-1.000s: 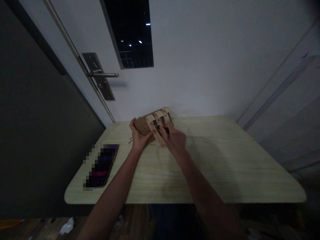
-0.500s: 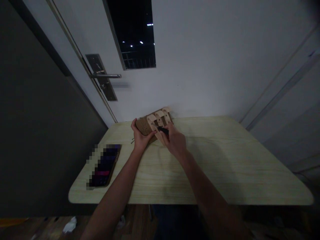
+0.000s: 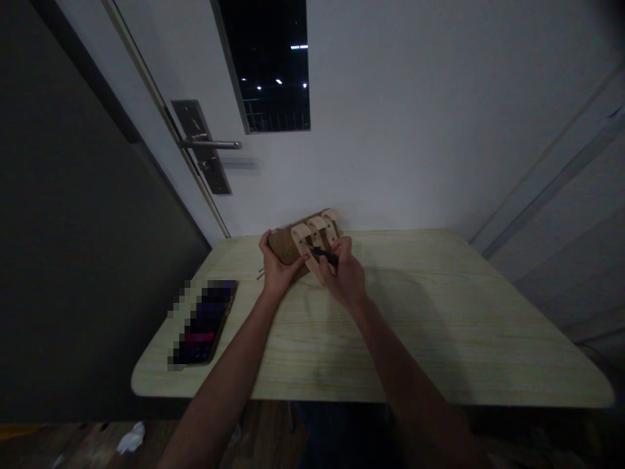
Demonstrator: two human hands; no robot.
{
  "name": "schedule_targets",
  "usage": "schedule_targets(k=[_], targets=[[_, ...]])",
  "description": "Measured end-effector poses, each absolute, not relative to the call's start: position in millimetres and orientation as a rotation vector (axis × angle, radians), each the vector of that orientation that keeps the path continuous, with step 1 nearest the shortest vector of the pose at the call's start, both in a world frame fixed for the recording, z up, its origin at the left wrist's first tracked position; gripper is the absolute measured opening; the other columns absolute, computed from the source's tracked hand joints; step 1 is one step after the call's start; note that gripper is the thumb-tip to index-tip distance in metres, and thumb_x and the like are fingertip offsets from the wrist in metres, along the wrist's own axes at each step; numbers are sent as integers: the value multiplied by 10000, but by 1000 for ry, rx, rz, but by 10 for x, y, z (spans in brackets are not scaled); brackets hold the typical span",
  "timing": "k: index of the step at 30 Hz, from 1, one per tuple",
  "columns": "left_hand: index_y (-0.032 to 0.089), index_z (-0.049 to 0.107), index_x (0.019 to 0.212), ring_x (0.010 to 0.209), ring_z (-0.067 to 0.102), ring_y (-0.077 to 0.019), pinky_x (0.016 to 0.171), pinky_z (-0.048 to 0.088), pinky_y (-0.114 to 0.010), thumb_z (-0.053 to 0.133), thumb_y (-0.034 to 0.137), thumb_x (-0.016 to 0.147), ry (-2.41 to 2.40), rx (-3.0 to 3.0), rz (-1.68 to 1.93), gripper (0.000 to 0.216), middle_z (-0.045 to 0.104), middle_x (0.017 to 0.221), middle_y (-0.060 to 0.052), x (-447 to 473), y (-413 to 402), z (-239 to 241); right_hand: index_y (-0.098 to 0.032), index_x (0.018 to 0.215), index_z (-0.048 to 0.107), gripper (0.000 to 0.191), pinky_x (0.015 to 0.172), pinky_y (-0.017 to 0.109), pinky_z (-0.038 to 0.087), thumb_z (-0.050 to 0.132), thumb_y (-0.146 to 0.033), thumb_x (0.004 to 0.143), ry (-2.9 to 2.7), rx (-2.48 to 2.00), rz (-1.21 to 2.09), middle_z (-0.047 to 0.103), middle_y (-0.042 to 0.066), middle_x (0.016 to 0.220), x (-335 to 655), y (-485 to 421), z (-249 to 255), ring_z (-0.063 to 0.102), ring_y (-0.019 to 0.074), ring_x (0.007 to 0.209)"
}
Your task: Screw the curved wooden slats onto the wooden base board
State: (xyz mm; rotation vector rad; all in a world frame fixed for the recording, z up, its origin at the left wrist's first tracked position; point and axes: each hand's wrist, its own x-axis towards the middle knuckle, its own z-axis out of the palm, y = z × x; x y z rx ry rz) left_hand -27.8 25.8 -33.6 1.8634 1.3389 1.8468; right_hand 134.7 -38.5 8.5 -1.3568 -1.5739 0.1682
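Observation:
A brown wooden board (image 3: 280, 245) with several pale curved wooden pieces (image 3: 315, 225) on it is held tilted at the table's far side. My left hand (image 3: 279, 270) grips its left end, with the thumb pressed along the nearest pale piece. In my right hand (image 3: 347, 273) is a screwdriver with a black handle (image 3: 326, 255). Its thin shaft points left to a dark spot on that nearest piece. Whether the tip sits in a screw is too small to tell. Dark holes or screw heads dot the pale pieces.
The pale wood-grain table (image 3: 420, 339) stands against a white door with a metal handle (image 3: 215, 144) and a dark window (image 3: 276, 71). A phone (image 3: 209, 326), partly pixelated, lies at the table's left. Two thin metal pins or screws (image 3: 260, 273) stick out beside my left wrist.
My right fingers have shifted on the black handle, and more of it shows now. The board stays in my left hand, and the view has moved slightly.

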Motion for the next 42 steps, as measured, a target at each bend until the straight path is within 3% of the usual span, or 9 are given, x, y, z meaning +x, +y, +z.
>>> schedule_targets(k=[6,14,19,26,30,38,42], targets=[[239,224,1364,1322,384,-310,1140,306,-460,874,469,479,1330,1877,1833,1122,342,1384,-135,-265,226,-327,-235,888,384,147,530,238,369,437,-364,840,-1644,-1241,210,597,11,744,1392,-359,79,542,143,613],[230,233,1353,1296,411,-296,1134,313,-456,867,443,506,1313,1872,1833,1080,359,1368,-137,-239,209,-313,-225,807,514,271,473,229,285,399,-445,916,-1470,-1490,62,607,-5,575,1397,-408,178,511,125,459],[240,241,1352,1293,408,-299,1135,308,-463,874,459,482,1321,1839,1844,1098,355,1364,-129,-240,219,-318,-226,828,551,272,483,229,281,462,-474,893,-1460,-1542,11,647,8,637,1373,-419,178,550,133,500],[232,234,1355,1295,404,-305,1133,311,-459,870,477,480,1338,1839,1853,1109,354,1361,-129,-259,232,-328,-219,971,425,214,523,243,344,488,-373,838,-1577,-1470,157,656,48,860,1342,-396,109,612,174,661],[227,231,1354,1296,404,-301,1135,313,-448,870,465,489,1354,1834,1863,1101,354,1360,-129,-263,229,-314,-219,956,430,179,522,234,341,458,-372,866,-1644,-1451,184,642,32,789,1366,-387,89,598,166,647],[229,254,1345,1303,401,-301,1143,303,-453,871,448,493,1344,1857,1866,1075,355,1362,-128,-257,216,-303,-206,829,563,298,499,244,221,419,-445,935,-1636,-1666,35,643,23,668,1390,-417,181,546,132,528],[223,245,1340,1291,412,-291,1139,305,-444,865,427,513,1340,1879,1872,1054,365,1351,-129,-246,214,-297,-214,867,587,306,509,240,226,387,-429,951,-1645,-1701,66,671,29,709,1397,-416,188,573,137,567]])
